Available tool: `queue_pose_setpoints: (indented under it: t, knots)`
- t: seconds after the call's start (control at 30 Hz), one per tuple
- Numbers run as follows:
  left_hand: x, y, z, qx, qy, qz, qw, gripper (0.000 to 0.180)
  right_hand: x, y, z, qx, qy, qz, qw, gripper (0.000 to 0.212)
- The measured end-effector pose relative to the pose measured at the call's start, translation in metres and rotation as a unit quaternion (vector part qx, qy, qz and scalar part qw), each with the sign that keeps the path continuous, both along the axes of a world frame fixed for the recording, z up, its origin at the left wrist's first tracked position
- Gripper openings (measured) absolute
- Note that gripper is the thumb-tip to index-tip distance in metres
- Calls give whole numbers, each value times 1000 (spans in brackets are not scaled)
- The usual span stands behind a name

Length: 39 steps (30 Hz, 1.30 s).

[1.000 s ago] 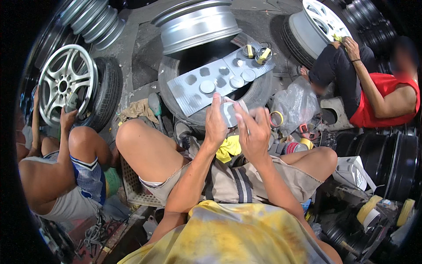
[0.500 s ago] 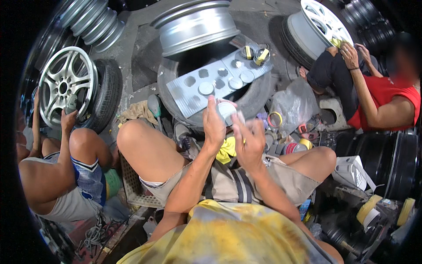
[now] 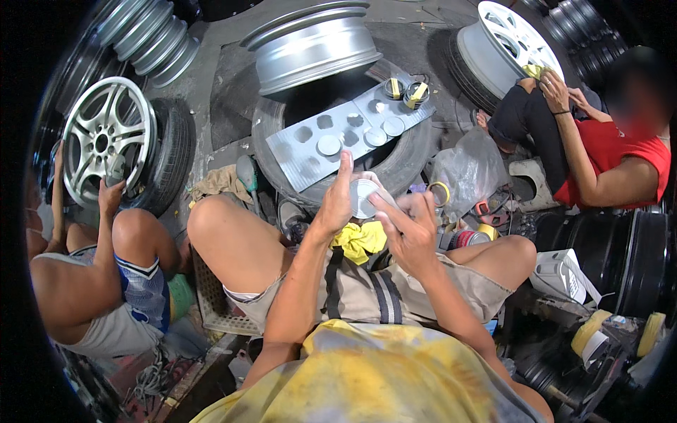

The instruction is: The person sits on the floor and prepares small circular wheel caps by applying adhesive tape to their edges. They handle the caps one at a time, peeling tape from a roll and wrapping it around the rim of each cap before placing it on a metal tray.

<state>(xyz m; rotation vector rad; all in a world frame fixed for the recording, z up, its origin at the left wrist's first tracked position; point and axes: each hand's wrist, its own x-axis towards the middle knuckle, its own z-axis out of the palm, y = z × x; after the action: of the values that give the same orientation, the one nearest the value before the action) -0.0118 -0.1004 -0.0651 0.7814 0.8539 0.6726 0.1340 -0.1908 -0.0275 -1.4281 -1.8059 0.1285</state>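
My left hand [image 3: 334, 210] holds a round, pale grey wheel centre cap [image 3: 362, 194] upright above my lap, its thumb pointing up. Fingers of my right hand [image 3: 415, 236] are bent and pressed against the face of that cap; anything pinched under them is hidden. Just beyond my hands a grey corrugated board [image 3: 290, 151] lies across a tyre [image 3: 262, 120]. Three similar round caps, among them a near one [image 3: 328, 145], rest on it between dark round spray marks. Two dark round pieces with yellow tape [image 3: 417, 94] sit at its far right end.
A silver wheel rim [image 3: 317, 53] stands behind the board. Below my hands lies a yellow cloth [image 3: 361, 241]; a clear plastic bag [image 3: 465, 169] is to the right. Co-workers sit at both sides, beside a spoked wheel [image 3: 106, 141] at left and a white wheel [image 3: 497, 46] at right.
The cap in my left hand has come slightly lower and turned its face more toward the right hand. My right fingers have moved onto the cap's face.
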Motion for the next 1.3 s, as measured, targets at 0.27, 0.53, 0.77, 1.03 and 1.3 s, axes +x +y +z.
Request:
queue_pose_setpoints:
  t: [0.27,0.53,0.77,1.03,1.3]
  knots:
    - [-11,0,15,2,56,-96,994,85,2,-5,10,-19,35,12,999,34]
    - [3,0,-25,28,45,-54,997,90,0,-3,5,-2,57,-42,997,33]
    - [13,-14,20,-10,69,-11,998,87,3,4,-3,22,37,-71,997,28]
    - [19,-12,13,-43,-17,-52,998,78,2,5,-16,-12,92,-128,987,24]
    - [18,-11,6,-15,56,-7,998,54,-2,-26,-25,6,71,-72,995,23]
